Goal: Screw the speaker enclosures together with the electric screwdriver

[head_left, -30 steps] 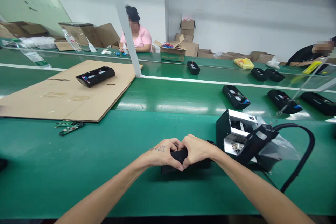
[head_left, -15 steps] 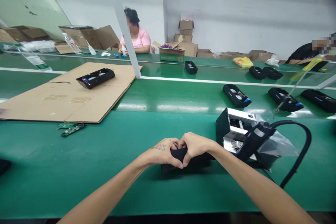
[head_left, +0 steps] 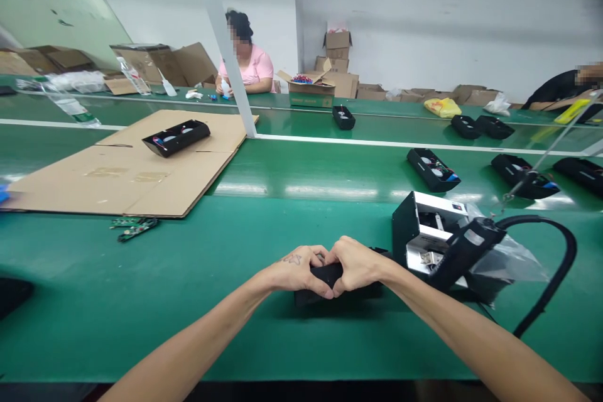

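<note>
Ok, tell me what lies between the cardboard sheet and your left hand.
Small green circuit boards lie on the green bench there, in the head view.

Your matt black plastic casing [head_left: 362, 291], your glossy green workbench [head_left: 94, 282], rough brown corrugated cardboard [head_left: 141, 182], smooth shiny metal housing [head_left: 424, 210], thin clear plastic bag [head_left: 511, 264]

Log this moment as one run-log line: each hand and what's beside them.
left hand: on black piece | right hand: on same piece | beside: open metal housing, corded black tool
</note>
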The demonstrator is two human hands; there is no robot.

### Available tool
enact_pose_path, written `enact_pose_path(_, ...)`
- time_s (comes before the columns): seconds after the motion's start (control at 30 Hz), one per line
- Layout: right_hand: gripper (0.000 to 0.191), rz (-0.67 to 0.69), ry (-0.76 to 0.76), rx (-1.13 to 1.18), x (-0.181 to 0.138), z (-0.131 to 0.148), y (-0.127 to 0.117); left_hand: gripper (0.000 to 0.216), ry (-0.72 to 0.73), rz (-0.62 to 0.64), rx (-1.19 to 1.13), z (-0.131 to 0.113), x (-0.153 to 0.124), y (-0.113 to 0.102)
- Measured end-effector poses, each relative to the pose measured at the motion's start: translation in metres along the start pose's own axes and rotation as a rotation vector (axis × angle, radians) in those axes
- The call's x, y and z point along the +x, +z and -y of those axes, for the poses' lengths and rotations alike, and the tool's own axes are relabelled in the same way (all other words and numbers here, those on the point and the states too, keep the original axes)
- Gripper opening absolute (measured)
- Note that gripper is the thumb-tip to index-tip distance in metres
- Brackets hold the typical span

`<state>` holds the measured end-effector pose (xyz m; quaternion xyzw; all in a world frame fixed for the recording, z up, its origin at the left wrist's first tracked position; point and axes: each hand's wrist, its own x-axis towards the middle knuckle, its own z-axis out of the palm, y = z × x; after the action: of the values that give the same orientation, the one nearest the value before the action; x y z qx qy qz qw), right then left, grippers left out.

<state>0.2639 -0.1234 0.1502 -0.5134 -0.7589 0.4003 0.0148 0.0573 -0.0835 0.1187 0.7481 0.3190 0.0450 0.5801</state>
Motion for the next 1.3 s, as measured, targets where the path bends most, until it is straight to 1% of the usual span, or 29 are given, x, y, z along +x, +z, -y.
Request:
enact_pose_path(0.13, 0.049, -0.035, -0.022, -0.060, -0.002, 0.001, 0.002, 0.055, 0.014, -0.016, 0.034, 0.003, 0.000, 0.003)
enact_pose_path(0.2, 0.048, -0.059, -0.032, -0.097, -0.006, 0.003, 0.003, 0.052, 0.024, -0.033, 0.072, 0.004, -0.003, 0.005)
enact_pose_path(0.27, 0.041, -0.076, -0.042, -0.129, -0.015, 0.008, 0.006, 0.047, 0.040, -0.056, 0.125, 0.005, -0.007, 0.011)
enact_pose_path(0.37, 0.018, -0.105, -0.058, -0.180, -0.040, 0.014, 0.021, 0.036, 0.080, -0.114, 0.223, 0.008, -0.018, 0.025)
enact_pose_path(0.4, 0.019, -0.136, -0.071, -0.187, -0.052, 0.015, 0.029, 0.033, 0.097, -0.134, 0.253, 0.010, -0.022, 0.032)
enact_pose_path(0.43, 0.031, -0.170, -0.085, -0.188, -0.064, 0.014, 0.037, 0.031, 0.109, -0.152, 0.273, 0.013, -0.026, 0.039)
enact_pose_path(0.47, 0.044, -0.267, -0.106, -0.159, -0.076, 0.012, 0.047, 0.029, 0.128, -0.166, 0.296, 0.017, -0.030, 0.047)
enact_pose_path(0.5, 0.051, -0.399, -0.107, -0.111, -0.089, 0.009, 0.055, 0.028, 0.167, -0.176, 0.335, 0.022, -0.034, 0.055)
enact_pose_path(0.53, 0.049, -0.537, -0.097, -0.053, -0.102, 0.005, 0.064, 0.028, 0.232, -0.187, 0.397, 0.028, -0.037, 0.063)
enact_pose_path(0.6, 0.031, -0.852, -0.066, 0.030, -0.123, -0.008, 0.076, 0.028, 0.426, -0.237, 0.588, 0.040, -0.041, 0.077)
enact_pose_path(0.67, 0.014, -1.169, -0.022, 0.060, -0.140, -0.023, 0.083, 0.027, 0.618, -0.322, 0.783, 0.049, -0.044, 0.088)
enact_pose_path(0.7, 0.009, -1.353, -0.001, 0.077, -0.145, -0.032, 0.084, 0.027, 0.670, -0.364, 0.843, 0.051, -0.045, 0.091)
enact_pose_path(0.73, 0.008, -1.569, 0.006, 0.102, -0.149, -0.040, 0.085, 0.028, 0.697, -0.398, 0.878, 0.053, -0.045, 0.093)
enact_pose_path(0.77, 0.015, -1.790, 0.001, 0.147, -0.153, -0.049, 0.083, 0.028, 0.706, -0.416, 0.897, 0.053, -0.045, 0.094)
enact_pose_path(0.8, 0.024, -1.978, -0.010, 0.206, -0.155, -0.057, 0.081, 0.029, 0.709, -0.423, 0.906, 0.052, -0.045, 0.094)
enact_pose_path(0.83, 0.035, -2.098, -0.017, 0.266, -0.156, -0.065, 0.077, 0.029, 0.712, -0.425, 0.910, 0.051, -0.045, 0.093)
enact_pose_path(0.87, 0.048, -2.134, -0.009, 0.317, -0.158, -0.072, 0.071, 0.030, 0.716, -0.425, 0.910, 0.050, -0.044, 0.093)
enact_pose_path(0.9, 0.061, -2.083, 0.035, 0.362, -0.159, -0.078, 0.066, 0.030, 0.722, -0.430, 0.908, 0.048, -0.044, 0.092)
enact_pose_path(0.93, 0.069, -1.962, 0.116, 0.406, -0.159, -0.082, 0.060, 0.030, 0.728, -0.435, 0.903, 0.047, -0.044, 0.091)
enact_pose_path(0.97, 0.072, -1.812, 0.203, 0.452, -0.160, -0.086, 0.055, 0.030, 0.730, -0.437, 0.899, 0.046, -0.044, 0.091)
enact_pose_path(1.0, 0.071, -1.681, 0.278, 0.497, -0.159, -0.089, 0.050, 0.031, 0.728, -0.438, 0.896, 0.046, -0.044, 0.091)
enact_pose_path(1.03, 0.068, -1.587, 0.341, 0.540, -0.158, -0.092, 0.048, 0.031, 0.720, -0.438, 0.895, 0.046, -0.044, 0.091)
enact_pose_path(1.07, 0.064, -1.542, 0.388, 0.575, -0.155, -0.094, 0.046, 0.031, 0.713, -0.436, 0.895, 0.046, -0.044, 0.091)
enact_pose_path(1.1, 0.060, -1.547, 0.400, 0.608, -0.152, -0.096, 0.047, 0.031, 0.708, -0.436, 0.896, 0.046, -0.044, 0.091)
enact_pose_path(1.13, 0.056, -1.583, 0.371, 0.645, -0.149, -0.097, 0.048, 0.032, 0.705, -0.437, 0.897, 0.047, -0.044, 0.091)
enact_pose_path(1.2, 0.053, -1.636, 0.244, 0.723, -0.142, -0.098, 0.054, 0.033, 0.712, -0.443, 0.895, 0.049, -0.044, 0.092)
enact_pose_path(1.27, 0.049, -1.574, 0.103, 0.818, -0.137, -0.096, 0.058, 0.034, 0.724, -0.453, 0.884, 0.052, -0.043, 0.093)
enact_pose_path(1.3, 0.046, -1.532, 0.061, 0.852, -0.137, -0.093, 0.058, 0.035, 0.733, -0.465, 0.874, 0.053, -0.042, 0.093)
